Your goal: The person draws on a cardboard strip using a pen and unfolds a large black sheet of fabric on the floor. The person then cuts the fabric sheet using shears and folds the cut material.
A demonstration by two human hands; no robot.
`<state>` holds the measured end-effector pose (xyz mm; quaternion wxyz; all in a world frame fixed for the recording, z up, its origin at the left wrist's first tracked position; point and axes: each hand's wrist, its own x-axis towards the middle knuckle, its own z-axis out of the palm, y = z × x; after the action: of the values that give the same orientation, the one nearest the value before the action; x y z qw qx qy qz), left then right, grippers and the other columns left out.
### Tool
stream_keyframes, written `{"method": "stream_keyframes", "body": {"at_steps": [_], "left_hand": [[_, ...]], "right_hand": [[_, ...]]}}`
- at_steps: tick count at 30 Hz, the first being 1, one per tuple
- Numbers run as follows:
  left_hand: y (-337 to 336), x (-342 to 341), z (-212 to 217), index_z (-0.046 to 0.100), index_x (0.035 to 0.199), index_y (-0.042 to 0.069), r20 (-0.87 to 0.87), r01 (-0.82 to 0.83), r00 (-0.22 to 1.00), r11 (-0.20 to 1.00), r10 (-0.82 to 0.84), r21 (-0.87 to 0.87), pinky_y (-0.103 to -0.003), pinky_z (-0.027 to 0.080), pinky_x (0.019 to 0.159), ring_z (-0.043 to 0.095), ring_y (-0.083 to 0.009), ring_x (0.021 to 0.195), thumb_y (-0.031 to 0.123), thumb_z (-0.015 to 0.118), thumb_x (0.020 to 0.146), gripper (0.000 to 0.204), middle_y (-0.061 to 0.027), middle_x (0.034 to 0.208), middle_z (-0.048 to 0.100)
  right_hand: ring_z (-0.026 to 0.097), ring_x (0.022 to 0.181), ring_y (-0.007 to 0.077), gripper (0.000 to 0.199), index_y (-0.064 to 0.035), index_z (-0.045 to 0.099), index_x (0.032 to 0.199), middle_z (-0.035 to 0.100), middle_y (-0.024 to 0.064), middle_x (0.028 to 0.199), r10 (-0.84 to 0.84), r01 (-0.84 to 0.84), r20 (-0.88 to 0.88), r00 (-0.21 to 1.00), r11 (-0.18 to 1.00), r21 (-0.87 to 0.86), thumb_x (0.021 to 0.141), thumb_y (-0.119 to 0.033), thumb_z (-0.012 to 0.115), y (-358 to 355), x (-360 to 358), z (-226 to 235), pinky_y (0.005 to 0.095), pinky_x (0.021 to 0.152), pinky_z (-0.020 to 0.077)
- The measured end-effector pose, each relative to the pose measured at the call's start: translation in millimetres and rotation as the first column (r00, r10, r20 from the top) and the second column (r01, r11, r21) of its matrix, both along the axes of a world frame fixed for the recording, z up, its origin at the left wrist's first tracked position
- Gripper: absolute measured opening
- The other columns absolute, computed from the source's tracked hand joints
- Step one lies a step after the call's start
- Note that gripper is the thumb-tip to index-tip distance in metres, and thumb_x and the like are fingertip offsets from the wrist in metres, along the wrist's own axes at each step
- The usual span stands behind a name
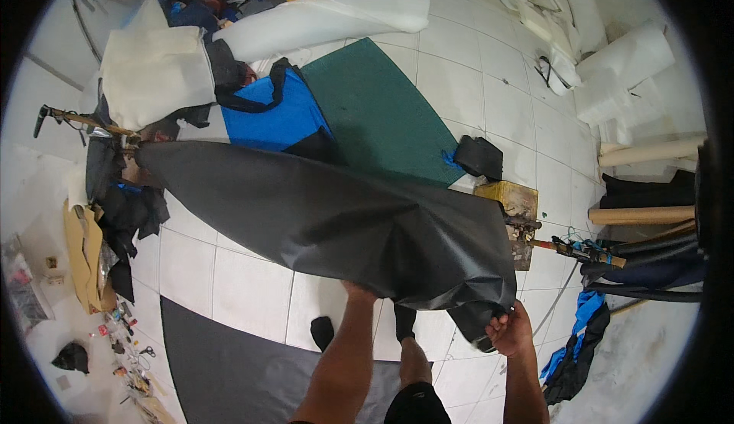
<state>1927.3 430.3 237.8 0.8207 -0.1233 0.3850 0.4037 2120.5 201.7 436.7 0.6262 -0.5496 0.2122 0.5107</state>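
A wide sheet of smooth black material [306, 206], like vinyl or coated fabric, stretches across in front of me. It hangs between a rod end at the left [84, 124] and another rod end at the right [581, 252]. My right hand [511, 332] pinches the sheet's near right corner, where the material bunches into folds. My left hand [358, 291] reaches under the sheet's near edge, left of my right hand; its fingers are hidden by the material.
Beyond the sheet lie a dark green panel [375, 103], blue fabric [271, 110] and a white roll [329, 22]. A yellow block [511, 197] stands by the right rod. Another dark sheet [229, 363] covers the floor near my feet. Scissors [147, 352] and scraps lie left.
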Motion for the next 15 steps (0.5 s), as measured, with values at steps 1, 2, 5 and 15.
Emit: {"method": "stream_keyframes", "body": {"at_steps": [1,2,5,15], "left_hand": [[1,-11,14,0.046,0.135,0.005,0.03,0.042,0.999,0.999,-0.042,0.017,-0.051,0.038,0.105,0.047,-0.036,0.122,0.067,0.048,0.085,0.08,-0.0143,0.132,0.052],[8,-26,29,0.047,0.134,0.005,0.048,0.08,0.995,0.996,-0.082,0.05,-0.05,0.039,0.104,0.048,-0.0351,0.122,0.066,0.047,0.086,0.078,-0.0138,0.132,0.052],[2,-54,77,0.045,0.135,0.004,0.031,-0.031,0.999,0.989,0.027,0.145,-0.051,0.039,0.104,0.048,-0.0354,0.123,0.058,0.045,0.092,0.069,-0.0133,0.135,0.051],[31,-73,242,0.052,0.128,0.006,-0.327,-0.026,0.943,0.995,0.056,0.097,-0.048,0.043,0.101,0.053,-0.0336,0.118,0.046,0.039,0.095,0.054,-0.0138,0.128,0.056]], "right_hand": [[0.061,0.063,0.0196,0.031,-0.0138,0.061,0.082,0.061,0.0,0.064,0.037,-0.019,0.123,0.992,0.99,-0.142,0.094,-0.041,0.05,-2,0,2,0.04,0.068,0.0522],[0.06,0.057,0.0184,0.039,-0.0157,0.062,0.072,0.06,-0.0022,0.057,0.096,-0.031,0.221,0.971,0.959,-0.281,0.094,-0.046,0.05,2,-3,3,0.0383,0.065,0.0526],[0.061,0.066,0.0205,0.044,-0.0128,0.061,0.08,0.062,0.002,0.065,-0.217,0.222,-0.125,0.968,0.975,0.026,0.092,-0.054,0.051,-27,-19,-32,0.0388,0.068,0.0505],[0.062,0.099,0.0284,0.063,-0.0064,0.056,0.122,0.062,0.0141,0.116,-0.02,0.175,-0.58,0.814,0.961,0.213,0.084,-0.056,0.061,73,-235,-126,0.0496,0.091,0.048]]}}
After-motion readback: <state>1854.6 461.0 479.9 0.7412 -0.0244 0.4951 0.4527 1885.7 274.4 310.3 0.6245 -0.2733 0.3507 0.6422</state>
